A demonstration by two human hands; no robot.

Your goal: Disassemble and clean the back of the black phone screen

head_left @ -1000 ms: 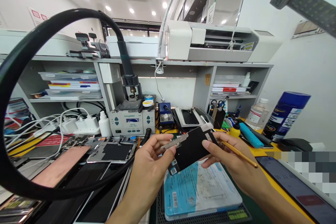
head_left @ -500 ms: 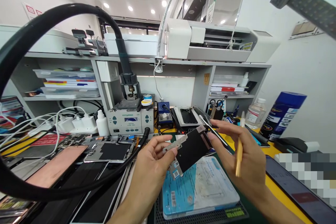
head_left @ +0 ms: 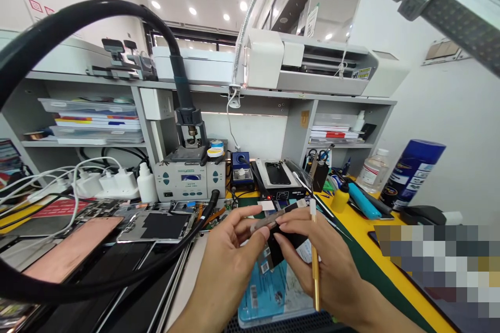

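My left hand (head_left: 230,255) is closed, pinching the edge of a thin phone panel (head_left: 276,253) between thumb and fingers. The panel has a black backing, a metallic edge and small QR-code stickers at its lower left. My right hand (head_left: 326,252) bends over the panel's upper side, thumb and fingertips pressed against it. Held across the fingers of that hand, a slim gold-handled tool (head_left: 315,270) with a pale upper end stands nearly upright. Below both hands lies a flat blue-and-white plastic case (head_left: 253,296). My fingers hide part of the panel.
A hot-air station (head_left: 191,182) stands behind, its thick black hose (head_left: 97,5) looping across the left. Phone parts and screens (head_left: 74,250) cover the left side. At right are a yellow bottle (head_left: 340,197), a turquoise tool (head_left: 363,200), a clear bottle (head_left: 373,169) and a blue spray can (head_left: 414,174).
My right hand has moved left and down onto the panel, its fingertips now touching it. The gold-handled tool moved along with it. My left hand keeps its pinch on the panel.
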